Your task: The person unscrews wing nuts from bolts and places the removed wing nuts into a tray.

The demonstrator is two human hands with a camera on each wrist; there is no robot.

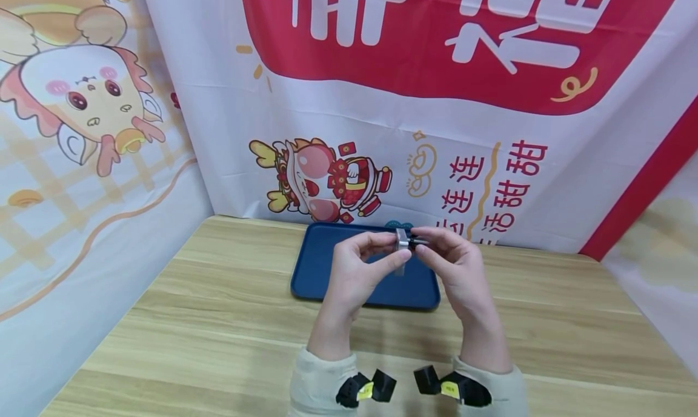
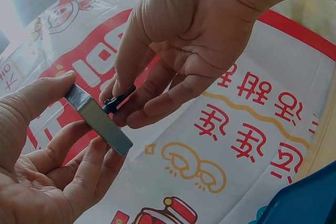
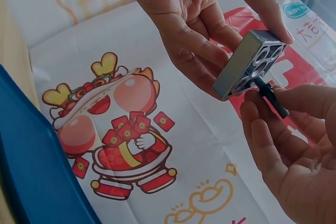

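A big printed banner [image 1: 414, 102] hangs across the back of the corner, red and white with cartoon figures and large characters, and another cartoon sheet [image 1: 82, 132] covers the wall to the left. Below them runs a pale wood-grain table [image 1: 218, 320]. Toward its far edge, close to the banner, lies a dark blue tray [image 1: 322, 265], flat on the wood.

The person sits at the near side, both cream sleeves [image 1: 322, 380] just in view, each wrist carrying a small black strap with a yellow tag. Both hands are raised above the tray, close together.

The left hand [image 1: 357, 271] holds a small grey metal block [image 3: 249, 64] edgewise, thumb on one end and fingers curled under the other. The right wrist view shows the block's face has several round holes and recesses in it. The block is in the air over the tray's far half, touching nothing but the fingers and the screw.

The right hand [image 1: 455, 265] pinches a short black screw [image 3: 270, 95] between thumb and first fingers, the other fingers loosely bent. The screw's tip meets the holed face of the block, with its shaft standing out from that face toward the right palm.
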